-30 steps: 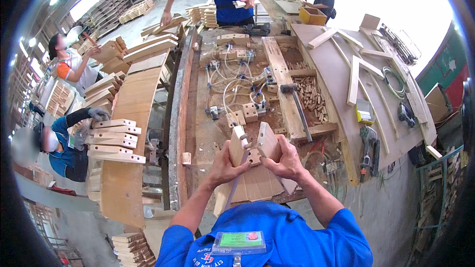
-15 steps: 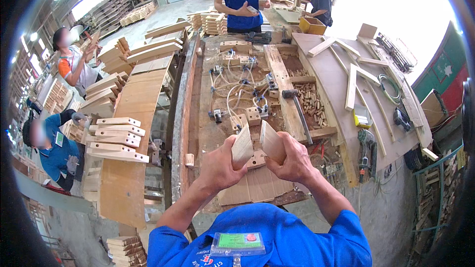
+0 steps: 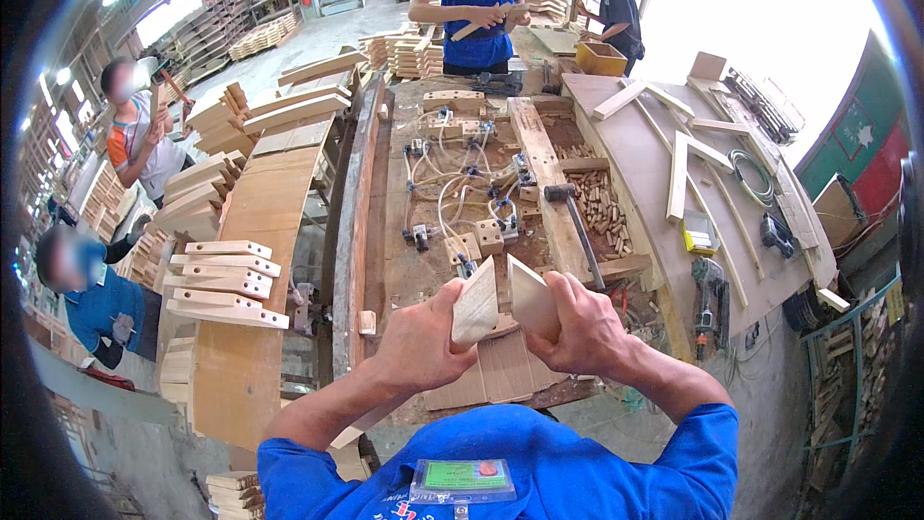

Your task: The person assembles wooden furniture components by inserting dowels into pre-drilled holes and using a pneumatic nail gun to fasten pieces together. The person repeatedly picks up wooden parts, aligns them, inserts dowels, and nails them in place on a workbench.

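My left hand (image 3: 430,329) is closed around a pale wooden piece (image 3: 474,304) with an angled end, held upright near my chest. A second pale wooden piece (image 3: 532,299), also cut at a slant, is gripped in my right hand (image 3: 589,329). The two pieces face each other with a narrow gap between their upper ends. Below them lies a sheet of cardboard (image 3: 491,369) on the workbench. Just beyond my hands is a jig of wooden blocks (image 3: 490,234) and small clamps, linked by clear hoses (image 3: 445,195).
A black-headed mallet (image 3: 575,231) lies right of the jig, beside a bin of wooden dowels (image 3: 602,212). Drilled wooden parts (image 3: 226,274) are stacked on the left table. A power drill (image 3: 710,303) and frame pieces (image 3: 679,173) are at right. Several co-workers stand around, one across the bench (image 3: 472,10).
Both my hands have come slightly lower and my elbows have spread, with the two pieces still in my grip. The co-worker across now holds a long wooden piece in both hands.
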Demonstrator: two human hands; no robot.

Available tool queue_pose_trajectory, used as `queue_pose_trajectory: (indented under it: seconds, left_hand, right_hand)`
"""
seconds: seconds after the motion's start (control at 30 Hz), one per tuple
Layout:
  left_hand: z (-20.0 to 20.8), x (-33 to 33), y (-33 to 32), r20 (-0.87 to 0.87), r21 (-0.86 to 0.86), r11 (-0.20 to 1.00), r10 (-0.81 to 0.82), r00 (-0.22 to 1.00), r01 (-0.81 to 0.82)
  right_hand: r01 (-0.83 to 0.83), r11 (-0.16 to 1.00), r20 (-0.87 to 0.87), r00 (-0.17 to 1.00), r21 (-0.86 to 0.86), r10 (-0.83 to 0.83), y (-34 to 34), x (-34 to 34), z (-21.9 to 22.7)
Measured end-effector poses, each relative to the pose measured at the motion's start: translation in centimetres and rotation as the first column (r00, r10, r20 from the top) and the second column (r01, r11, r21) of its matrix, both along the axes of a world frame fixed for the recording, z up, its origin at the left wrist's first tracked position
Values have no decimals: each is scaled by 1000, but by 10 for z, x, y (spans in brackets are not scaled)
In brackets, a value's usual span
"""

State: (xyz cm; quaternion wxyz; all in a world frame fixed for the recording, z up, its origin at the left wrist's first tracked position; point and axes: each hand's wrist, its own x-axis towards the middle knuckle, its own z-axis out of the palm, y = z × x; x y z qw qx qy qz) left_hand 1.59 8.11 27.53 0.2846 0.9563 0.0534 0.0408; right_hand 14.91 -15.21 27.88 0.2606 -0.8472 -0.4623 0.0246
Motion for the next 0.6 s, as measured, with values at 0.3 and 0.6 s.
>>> queue_pose_trajectory:
  seconds: [0.3, 0.6]
  left_hand:
    - [5, 10, -7, 76, -18, 998, -66, 995, 67]
    - [10, 46, 2, 159, 13, 990, -142, 977, 142]
  right_hand:
    - [-32, 995, -3, 1000, -90, 31, 0, 2, 17]
    - [-52, 992, 116, 992, 119, 38, 5, 45, -1]
